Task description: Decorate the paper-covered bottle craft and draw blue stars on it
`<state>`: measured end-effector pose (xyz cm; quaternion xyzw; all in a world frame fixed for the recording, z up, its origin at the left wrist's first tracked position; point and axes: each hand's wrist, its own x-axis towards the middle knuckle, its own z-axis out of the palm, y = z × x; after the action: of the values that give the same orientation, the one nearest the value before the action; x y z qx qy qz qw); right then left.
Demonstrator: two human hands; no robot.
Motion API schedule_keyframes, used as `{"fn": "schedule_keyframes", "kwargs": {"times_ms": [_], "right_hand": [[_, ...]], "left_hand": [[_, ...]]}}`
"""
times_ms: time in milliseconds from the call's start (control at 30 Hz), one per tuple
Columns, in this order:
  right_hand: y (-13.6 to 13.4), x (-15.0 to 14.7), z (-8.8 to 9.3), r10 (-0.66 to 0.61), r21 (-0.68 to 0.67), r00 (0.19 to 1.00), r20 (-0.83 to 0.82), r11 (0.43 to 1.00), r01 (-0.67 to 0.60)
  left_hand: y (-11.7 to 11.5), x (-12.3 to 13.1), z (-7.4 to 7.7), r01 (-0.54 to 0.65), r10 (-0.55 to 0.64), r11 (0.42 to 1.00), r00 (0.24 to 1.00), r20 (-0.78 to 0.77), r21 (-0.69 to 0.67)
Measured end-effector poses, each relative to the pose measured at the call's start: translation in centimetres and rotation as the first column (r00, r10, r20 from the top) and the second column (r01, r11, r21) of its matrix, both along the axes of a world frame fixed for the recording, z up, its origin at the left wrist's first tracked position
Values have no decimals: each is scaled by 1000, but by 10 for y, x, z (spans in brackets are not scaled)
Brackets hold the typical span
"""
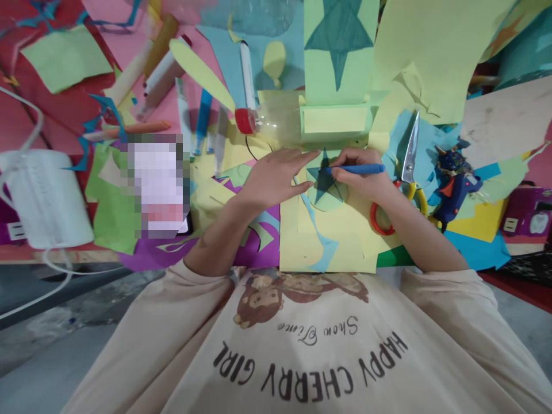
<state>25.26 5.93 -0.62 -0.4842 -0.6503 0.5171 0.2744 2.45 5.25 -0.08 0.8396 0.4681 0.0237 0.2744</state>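
Note:
A blue pen (364, 169) is held in my right hand (360, 172), its tip on a dark teal star (325, 183) drawn on a pale green round piece of paper (340, 196). My left hand (278, 177) lies with fingers spread, thumb and forefinger reaching to the left edge of that paper. Pale yellow sheets (328, 253) lie beneath. Just beyond the hands rests a clear bottle (278, 118) with a red cap (245, 121), beside a green folded paper (338, 75) bearing a larger teal star (339, 34).
Scissors (409, 155) with red and yellow handles and a blue glue gun (455, 195) lie at the right. Several markers (203, 118) are at the upper left. A white device (49, 198) with a cable stands far left, near a blurred-out rectangle (159, 184). Paper scraps surround everything.

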Motion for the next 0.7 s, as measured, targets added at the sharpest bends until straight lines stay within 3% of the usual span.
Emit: {"fn": "schedule_keyframes", "kwargs": {"times_ms": [700], "right_hand": [[-1, 0, 1, -24, -15, 997, 72, 1000, 25]], "left_hand": [[0, -1, 0, -5, 5, 1000, 1000, 12, 2]]}}
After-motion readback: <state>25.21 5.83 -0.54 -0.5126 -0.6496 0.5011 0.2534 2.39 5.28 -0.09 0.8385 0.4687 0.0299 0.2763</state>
